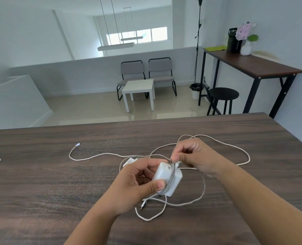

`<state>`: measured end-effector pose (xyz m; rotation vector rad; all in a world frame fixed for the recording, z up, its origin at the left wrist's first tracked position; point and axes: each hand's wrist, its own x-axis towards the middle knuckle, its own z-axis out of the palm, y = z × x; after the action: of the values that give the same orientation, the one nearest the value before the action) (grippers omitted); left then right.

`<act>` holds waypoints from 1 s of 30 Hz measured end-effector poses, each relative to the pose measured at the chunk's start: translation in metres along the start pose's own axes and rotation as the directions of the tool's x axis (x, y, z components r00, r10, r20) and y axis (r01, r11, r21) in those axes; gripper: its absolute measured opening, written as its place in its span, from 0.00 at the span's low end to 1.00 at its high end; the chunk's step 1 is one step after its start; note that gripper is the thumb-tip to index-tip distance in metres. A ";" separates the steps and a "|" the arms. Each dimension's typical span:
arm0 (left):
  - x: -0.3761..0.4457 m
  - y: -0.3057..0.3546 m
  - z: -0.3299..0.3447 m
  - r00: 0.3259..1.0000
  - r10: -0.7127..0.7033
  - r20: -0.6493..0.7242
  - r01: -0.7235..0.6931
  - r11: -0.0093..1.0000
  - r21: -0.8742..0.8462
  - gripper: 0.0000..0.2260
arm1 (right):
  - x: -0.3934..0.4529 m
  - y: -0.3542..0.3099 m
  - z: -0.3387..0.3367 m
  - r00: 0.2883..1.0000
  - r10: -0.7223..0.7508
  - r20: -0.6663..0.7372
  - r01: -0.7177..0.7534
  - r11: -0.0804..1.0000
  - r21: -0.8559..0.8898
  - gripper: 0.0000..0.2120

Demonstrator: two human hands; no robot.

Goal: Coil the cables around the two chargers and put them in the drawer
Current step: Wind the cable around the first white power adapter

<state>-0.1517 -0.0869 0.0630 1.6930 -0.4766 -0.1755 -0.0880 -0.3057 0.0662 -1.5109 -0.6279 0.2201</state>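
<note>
Risk first: the loose cable [217, 147] sprawls in crossing loops on the wooden table [58, 174], and some of those loops may belong to the second charger [129, 161] lying just behind the left hand [134, 181]. Pull a wrap tight and it could snag or drag that charger along. Only a wrap or so sits on the white charger brick [164, 175], so slack could slip off a corner if tension drops.

Grip: left hand closed round the brick, thumb on the near face, holding it above the table. Right hand [192, 156] pinches the cable at the brick's top edge, fingers curled tight. Drawer not in view
</note>
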 end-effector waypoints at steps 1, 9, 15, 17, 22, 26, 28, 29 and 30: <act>0.000 0.000 0.000 1.000 0.012 -0.006 -0.012 0.999 -0.029 0.18 | -0.002 0.003 0.005 1.000 0.023 -0.011 -0.022 0.997 0.078 0.15; 0.010 0.008 0.007 0.988 0.037 -0.150 -0.089 0.929 -0.358 0.22 | -0.017 0.038 0.049 0.977 0.025 -0.214 -0.017 0.999 0.041 0.10; 0.008 0.003 0.015 0.993 0.025 -0.112 -0.058 0.950 -0.306 0.17 | -0.013 0.036 0.033 0.935 0.042 -0.353 -0.143 0.953 -0.266 0.09; 0.006 0.001 0.018 0.994 0.005 -0.113 -0.033 0.969 -0.244 0.17 | -0.012 0.038 0.024 0.936 0.049 -0.350 -0.178 0.921 -0.347 0.07; 0.001 -0.002 0.017 0.998 0.003 -0.057 -0.010 0.992 -0.128 0.18 | -0.017 0.038 0.028 0.945 0.181 -0.272 -0.276 0.888 -0.367 0.07; -0.001 -0.003 0.018 0.994 0.027 -0.108 -0.037 0.994 -0.100 0.17 | -0.024 0.026 0.032 0.954 0.200 -0.222 -0.265 0.910 -0.318 0.12; 0.001 -0.004 0.017 0.985 0.046 -0.168 -0.066 0.991 -0.119 0.17 | -0.028 0.022 0.036 0.959 0.219 -0.179 -0.266 0.915 -0.302 0.11; 0.002 -0.005 0.016 0.978 0.056 -0.200 -0.085 0.987 -0.137 0.17 | -0.029 0.023 0.040 0.959 0.222 -0.177 -0.269 0.911 -0.314 0.11; 0.004 -0.006 0.016 0.969 0.061 -0.238 -0.103 0.980 -0.169 0.17 | -0.030 0.023 0.045 0.962 0.202 -0.185 -0.256 0.906 -0.339 0.11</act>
<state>-0.1529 -0.1029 0.0552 1.4905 -0.3440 0.0394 -0.1305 -0.2809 0.0338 -1.9410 -0.3828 0.1778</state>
